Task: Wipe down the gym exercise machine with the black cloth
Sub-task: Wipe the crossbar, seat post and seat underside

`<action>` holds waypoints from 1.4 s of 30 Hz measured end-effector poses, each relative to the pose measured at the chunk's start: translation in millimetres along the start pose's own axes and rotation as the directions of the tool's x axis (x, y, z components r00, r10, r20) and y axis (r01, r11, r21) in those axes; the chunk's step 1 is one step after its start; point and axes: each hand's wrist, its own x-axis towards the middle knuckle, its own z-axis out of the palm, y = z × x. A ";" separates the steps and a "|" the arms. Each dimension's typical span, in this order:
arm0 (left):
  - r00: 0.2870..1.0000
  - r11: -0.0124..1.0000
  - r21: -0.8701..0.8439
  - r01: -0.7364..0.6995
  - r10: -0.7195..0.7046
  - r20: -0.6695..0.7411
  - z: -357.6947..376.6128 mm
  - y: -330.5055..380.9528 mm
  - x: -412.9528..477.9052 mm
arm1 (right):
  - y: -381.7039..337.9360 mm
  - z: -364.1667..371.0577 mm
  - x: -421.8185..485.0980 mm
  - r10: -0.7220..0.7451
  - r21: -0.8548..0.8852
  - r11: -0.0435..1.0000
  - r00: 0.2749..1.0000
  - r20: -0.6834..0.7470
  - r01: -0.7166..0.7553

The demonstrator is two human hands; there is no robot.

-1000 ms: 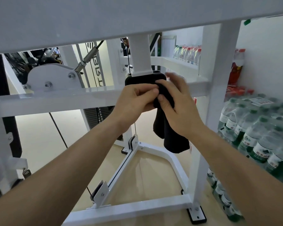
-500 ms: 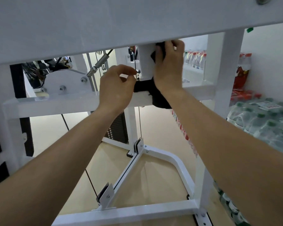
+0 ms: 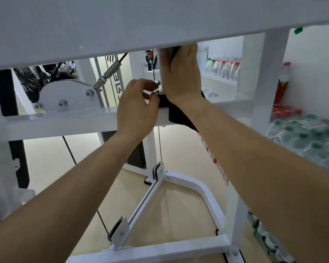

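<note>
Slid up the white post with right grip wrapped on the black cloth, left grip curled below, hold unclear; could snag that hanging tail on the cable.

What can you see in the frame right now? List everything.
frame: one, white, beams and posts across the whole view
cloth: one, black, on the centre post, hanging below the right wrist
pulley plate: one, white, left on the crossbar
cable: one, steel fitting, slanting up from the plate
weight stack: one, dark, behind the centre post
water bottles: many, clear with green caps, stacked at right
shelf bottles: a row, count unclear, back shelf
red bottle: one, far right by the wall
floor: beige, below
left hand: fingers curled beside the post's base; grip unclear
right hand: grips the cloth round the post
</note>
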 end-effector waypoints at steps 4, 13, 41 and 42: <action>0.999 0.999 0.030 -0.019 0.020 -0.034 -0.9 -9.4 3.3 | 10.4 1.6 -15.3 0.088 0.015 0.996 0.995 0.037 -0.089; 0.999 0.999 0.030 -0.042 0.042 -0.016 0.8 -14.0 -0.5 | 5.1 3.3 -0.9 0.046 -0.102 0.994 0.999 0.028 -0.043; 0.906 0.841 0.338 -0.422 0.379 0.190 45.3 -7.8 -32.5 | 48.7 -70.3 -55.9 -0.005 0.011 1.000 0.911 0.413 0.001; 0.910 0.853 0.317 -0.414 0.380 0.164 45.9 -7.2 -35.1 | 46.8 -74.2 -57.5 -0.004 0.030 0.999 0.915 0.404 -0.009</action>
